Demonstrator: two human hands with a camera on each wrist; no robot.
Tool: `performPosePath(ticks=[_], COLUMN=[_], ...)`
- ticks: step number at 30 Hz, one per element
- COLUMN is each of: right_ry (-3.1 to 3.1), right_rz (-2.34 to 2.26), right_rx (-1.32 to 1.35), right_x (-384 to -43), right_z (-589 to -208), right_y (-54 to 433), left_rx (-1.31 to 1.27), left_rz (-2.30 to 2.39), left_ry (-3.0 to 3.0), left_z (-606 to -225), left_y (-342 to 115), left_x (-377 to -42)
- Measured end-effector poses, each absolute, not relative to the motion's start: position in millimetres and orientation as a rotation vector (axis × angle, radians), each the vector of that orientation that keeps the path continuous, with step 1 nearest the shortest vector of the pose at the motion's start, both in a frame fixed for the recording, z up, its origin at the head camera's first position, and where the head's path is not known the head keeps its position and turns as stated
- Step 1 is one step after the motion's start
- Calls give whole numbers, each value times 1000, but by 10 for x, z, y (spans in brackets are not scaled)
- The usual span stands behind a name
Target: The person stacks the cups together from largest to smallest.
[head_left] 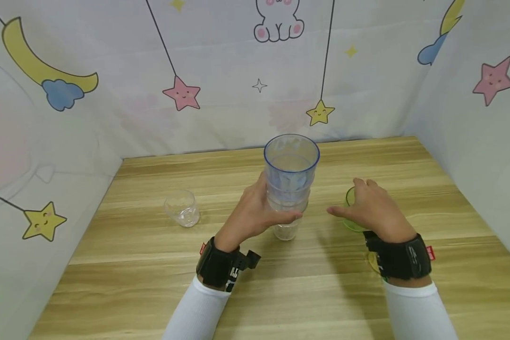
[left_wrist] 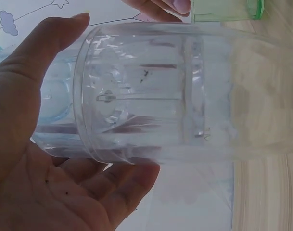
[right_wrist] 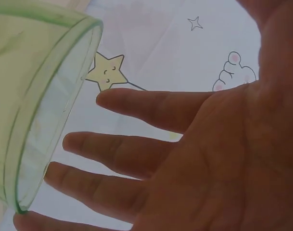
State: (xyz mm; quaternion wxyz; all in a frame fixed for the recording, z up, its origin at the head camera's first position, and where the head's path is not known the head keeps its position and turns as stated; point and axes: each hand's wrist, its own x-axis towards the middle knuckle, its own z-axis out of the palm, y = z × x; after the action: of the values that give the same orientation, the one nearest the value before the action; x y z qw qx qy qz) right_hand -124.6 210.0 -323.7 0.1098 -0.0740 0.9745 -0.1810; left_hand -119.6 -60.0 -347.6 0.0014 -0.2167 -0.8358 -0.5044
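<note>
My left hand grips a stack of clear plastic cups around its middle, thumb across the near side. At the top of the stack is a blue-rimmed cup, mouth upward; the narrower clear base shows below the hand. To the right, my right hand is over a green cup, fingers spread. In the right wrist view the fingertips point at the rim of the green cup, with nothing in the palm. The hand covers part of that cup in the head view.
A small clear cup sits on the wooden table at the left. A yellow rim shows partly behind the right wristband. White cloth walls printed with stars and moons enclose the table's back and sides.
</note>
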Motion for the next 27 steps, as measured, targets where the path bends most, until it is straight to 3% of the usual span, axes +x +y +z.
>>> performPosePath(ticks=[27], right_ry=[2873], right_rz=[-471], right_rx=[-219], right_x=[-1286], right_z=[-3283], right_y=[2175], left_rx=[-671], left_rz=[-1560], left_ry=[-2662], left_z=[-3464], left_y=[-594], left_x=[-1202])
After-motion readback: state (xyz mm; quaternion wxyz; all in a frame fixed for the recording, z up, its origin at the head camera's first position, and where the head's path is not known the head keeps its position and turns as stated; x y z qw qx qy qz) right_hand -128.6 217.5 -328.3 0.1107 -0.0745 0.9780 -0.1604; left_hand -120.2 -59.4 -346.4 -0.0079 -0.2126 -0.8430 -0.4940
